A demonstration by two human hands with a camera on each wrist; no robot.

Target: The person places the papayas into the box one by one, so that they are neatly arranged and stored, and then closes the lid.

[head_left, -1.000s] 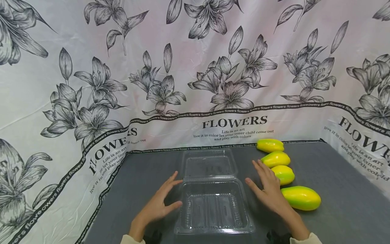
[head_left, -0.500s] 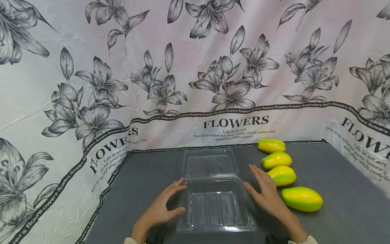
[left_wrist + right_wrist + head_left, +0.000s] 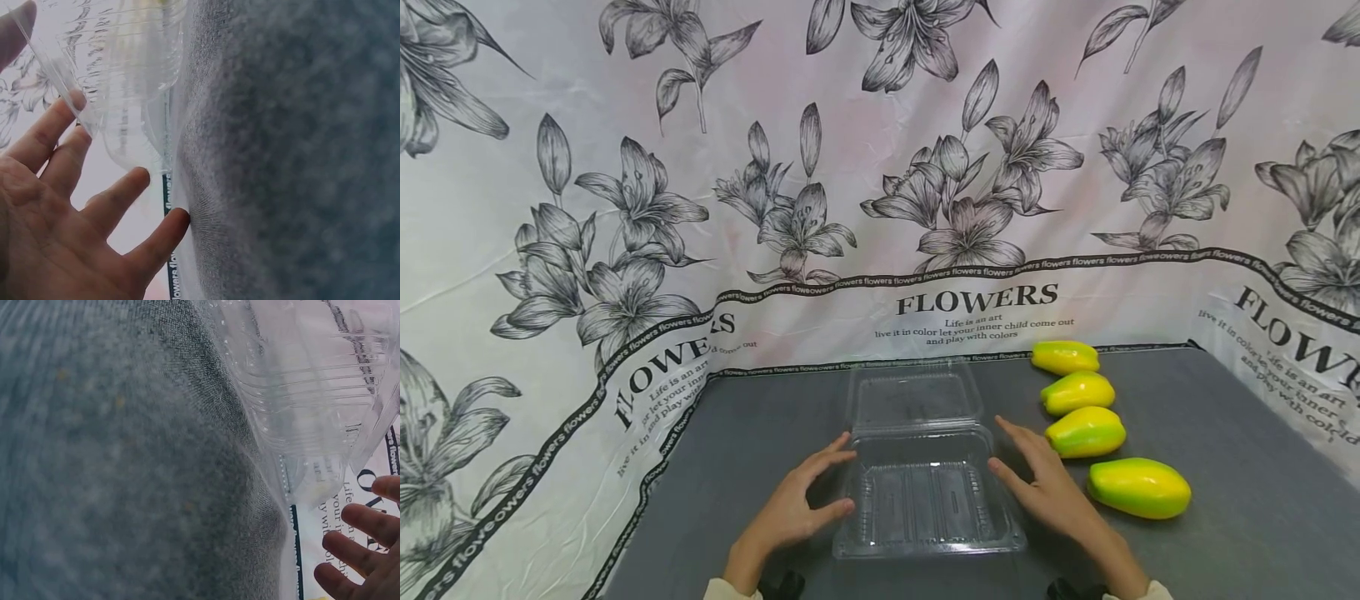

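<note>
1. The head view showed me the opened clear container (image 3: 925, 500) between the left hand (image 3: 797, 504) and the right hand (image 3: 1045, 487), both loosely spread and holding nothing.
2. Only there I saw all 4 yellow fruits (image 3: 1086, 432), at right.
3. The left wrist view revealed the left palm (image 3: 56, 237).

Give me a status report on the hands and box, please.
Left hand at left side of box, right hand at right side, contact unclear. Lid open. Fruits right of right hand, seem out of the way.
</note>
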